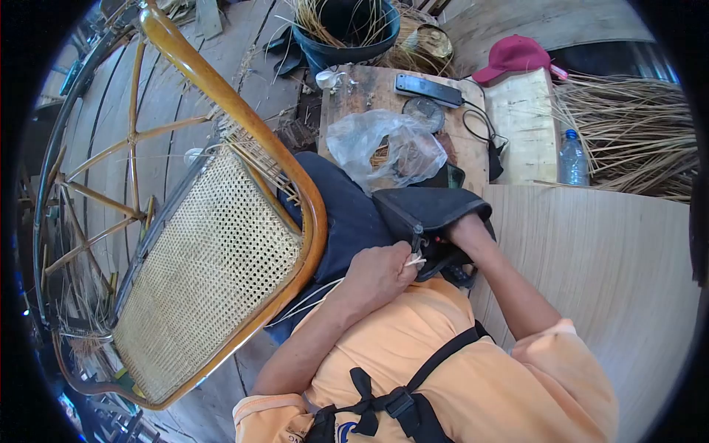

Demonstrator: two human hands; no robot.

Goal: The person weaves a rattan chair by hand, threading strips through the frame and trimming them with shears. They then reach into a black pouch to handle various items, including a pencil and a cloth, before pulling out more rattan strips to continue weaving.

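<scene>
My left hand [378, 267] is closed on a few thin pale rattan strands [418, 261], whose long ends trail back under my forearm. It rests against the zipper edge of a black pouch [425, 207] on my lap. My right hand [467, 230] reaches into the open pouch; its fingers are hidden inside. Left of my legs leans a curved, varnished wooden chair frame [251, 117] with a woven cane panel [214, 255]. Loose cane ends stick out along the panel's upper edge.
A low wooden board [354, 96] holds a transparent plastic bag [384, 148], a dark oblong device [428, 90] and a round lid [423, 114]. Behind stands a black bucket [343, 53] of strands. To the right are a red cap [513, 59], a water bottle [572, 159] and bundled rattan [628, 133].
</scene>
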